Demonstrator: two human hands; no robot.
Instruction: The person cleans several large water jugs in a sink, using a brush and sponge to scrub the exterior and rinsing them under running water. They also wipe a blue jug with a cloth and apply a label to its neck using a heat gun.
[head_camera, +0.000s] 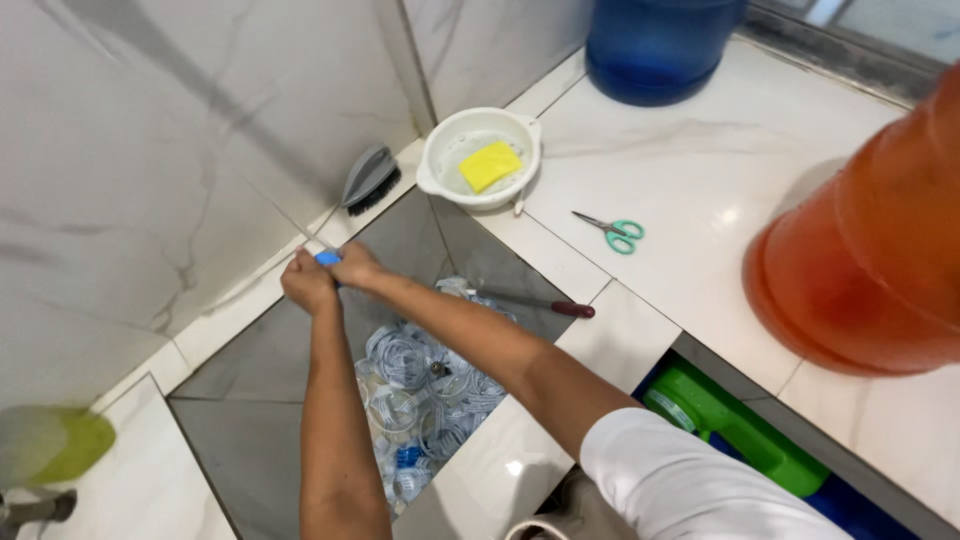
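My left hand and my right hand meet at the far rim of a sunken grey basin, close to the marble wall. Together they grip a small blue-handled tool. A thin metal blade or wire runs up and left from it along the wall joint. Below my forearms, the basin holds a heap of clear crumpled plastic with blue parts.
A red-handled knife lies on the basin's right edge, with teal scissors on the counter. A white bowl holds a yellow sponge beside a grey brush. A blue jug, an orange jug and a green item are at right.
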